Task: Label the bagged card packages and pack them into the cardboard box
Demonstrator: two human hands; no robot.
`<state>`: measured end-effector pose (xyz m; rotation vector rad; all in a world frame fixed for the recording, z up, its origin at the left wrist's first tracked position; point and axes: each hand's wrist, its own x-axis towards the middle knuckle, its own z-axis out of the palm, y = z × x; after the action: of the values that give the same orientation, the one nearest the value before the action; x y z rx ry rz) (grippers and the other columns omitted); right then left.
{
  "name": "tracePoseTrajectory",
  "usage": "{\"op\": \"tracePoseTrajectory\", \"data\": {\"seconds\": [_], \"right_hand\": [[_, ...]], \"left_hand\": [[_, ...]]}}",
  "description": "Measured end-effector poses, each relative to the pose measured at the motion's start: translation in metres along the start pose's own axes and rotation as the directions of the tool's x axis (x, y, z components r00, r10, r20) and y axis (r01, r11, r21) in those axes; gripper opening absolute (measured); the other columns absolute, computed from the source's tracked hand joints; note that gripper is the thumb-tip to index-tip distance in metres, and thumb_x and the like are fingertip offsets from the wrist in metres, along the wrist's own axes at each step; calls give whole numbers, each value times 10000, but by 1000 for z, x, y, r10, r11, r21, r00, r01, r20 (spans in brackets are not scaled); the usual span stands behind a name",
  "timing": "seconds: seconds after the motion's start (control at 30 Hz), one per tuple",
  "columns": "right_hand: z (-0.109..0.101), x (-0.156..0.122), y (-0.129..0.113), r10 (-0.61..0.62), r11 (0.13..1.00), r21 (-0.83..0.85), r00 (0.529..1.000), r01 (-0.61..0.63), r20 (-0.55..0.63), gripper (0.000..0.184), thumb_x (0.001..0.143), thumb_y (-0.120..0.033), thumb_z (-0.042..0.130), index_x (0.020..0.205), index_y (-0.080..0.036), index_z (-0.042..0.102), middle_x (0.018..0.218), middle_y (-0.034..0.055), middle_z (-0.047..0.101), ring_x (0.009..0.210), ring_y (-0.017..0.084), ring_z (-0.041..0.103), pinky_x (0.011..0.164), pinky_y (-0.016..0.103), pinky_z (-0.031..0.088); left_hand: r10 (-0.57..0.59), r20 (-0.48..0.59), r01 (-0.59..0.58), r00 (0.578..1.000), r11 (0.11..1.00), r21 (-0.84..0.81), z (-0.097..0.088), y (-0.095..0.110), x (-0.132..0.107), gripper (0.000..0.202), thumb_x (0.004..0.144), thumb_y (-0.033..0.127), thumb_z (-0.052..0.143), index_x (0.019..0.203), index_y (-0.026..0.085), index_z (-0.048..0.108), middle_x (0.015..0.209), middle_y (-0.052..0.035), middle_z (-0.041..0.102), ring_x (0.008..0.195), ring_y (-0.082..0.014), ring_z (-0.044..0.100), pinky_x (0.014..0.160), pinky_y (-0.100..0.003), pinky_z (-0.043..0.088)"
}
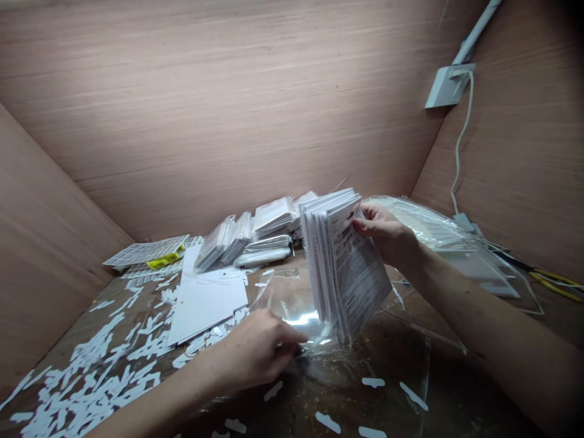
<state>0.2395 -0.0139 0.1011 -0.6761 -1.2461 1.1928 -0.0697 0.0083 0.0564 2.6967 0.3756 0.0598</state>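
Your right grip [382,231] pinched the stack of printed packets [356,274] near its upper right edge, holding it tilted over the bench [387,353]. Your left grip [267,347] curled at the clear film [298,319] beside the stack's lower end; whether it pinched the film, I could not tell. Held from one side, the packets could have slid and fanned apart; slack film could have snagged their corners, and a loose white scrap [328,421] could have clung to it.

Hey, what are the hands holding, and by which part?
The right hand holds the printed stack near its upper right edge; the left hand is at the clear plastic, whether pinching it I can't tell.
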Motion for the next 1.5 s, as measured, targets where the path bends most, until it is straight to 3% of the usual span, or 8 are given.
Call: {"op": "tracePoseTrajectory", "data": {"seconds": [0.13,0.3,0.47,0.67,0.9,1.13,1.3,1.5], "right_hand": [[0,2,2,-3,1000,10,1000,3,-1,399,748,-413,928,1011,-141,799,903,121,823,748,271,797,665,354,655],[-2,3,2,12,1000,3,1000,-11,-14,365,735,-379,948,972,-143,801,874,102,822,670,222,768,616,302,627],[1,5,3,21,999,-47,1000,-23,-22,308,747,-365,952,898,-151,790,813,70,801,670,199,752,658,301,631],[9,6,4,34,995,-94,997,-40,-63,394,682,-404,989,899,-132,804,815,76,798,691,190,736,658,285,604],[9,7,3,33,996,-79,994,-41,-101,384,672,-398,994,872,-138,794,797,68,793,670,188,731,661,298,614],[-6,7,-10,-33,998,-60,966,18,-258,375,666,-386,984,882,-156,780,796,73,803,624,200,730,650,321,627],[-19,2,-26,-40,998,-60,930,20,-366,381,644,-400,994,861,-168,784,813,106,815,627,225,738,584,307,600],[-21,0,-25,-24,999,-48,930,6,-368,357,656,-389,987,880,-184,797,901,147,827,664,254,765,540,311,575]], "left_hand": [[-33,-94,28,995,999,-45,5,-7,-1,227,855,31,579,809,217,701,671,27,657,593,-120,539,588,-247,360],[-21,-130,-5,991,980,-200,-6,-2,-3,360,799,-33,533,886,204,788,1039,-25,820,903,-159,752,825,-240,525],[-135,-252,79,958,972,-222,-19,16,-11,232,933,229,633,1092,227,802,1188,-43,817,1114,-244,752,972,-339,562],[-78,-390,-25,917,967,-252,-5,22,-2,212,992,273,634,938,205,827,954,-50,845,853,-193,788,774,-270,572],[-40,-345,-39,938,975,-218,-5,17,-2,210,981,199,617,946,190,824,943,-40,842,846,-171,780,790,-265,567],[18,-121,-31,993,993,-110,-17,3,-5,192,937,162,669,929,222,851,975,-42,855,861,-191,804,809,-280,587],[-22,-177,-8,984,986,-168,-34,-3,-11,146,898,177,735,954,206,868,1015,-46,859,907,-198,818,812,-259,599],[-64,-95,28,993,941,-338,-40,-8,-19,384,654,303,991,1010,231,867,1094,-50,852,1009,-249,811,878,-280,607]]}}
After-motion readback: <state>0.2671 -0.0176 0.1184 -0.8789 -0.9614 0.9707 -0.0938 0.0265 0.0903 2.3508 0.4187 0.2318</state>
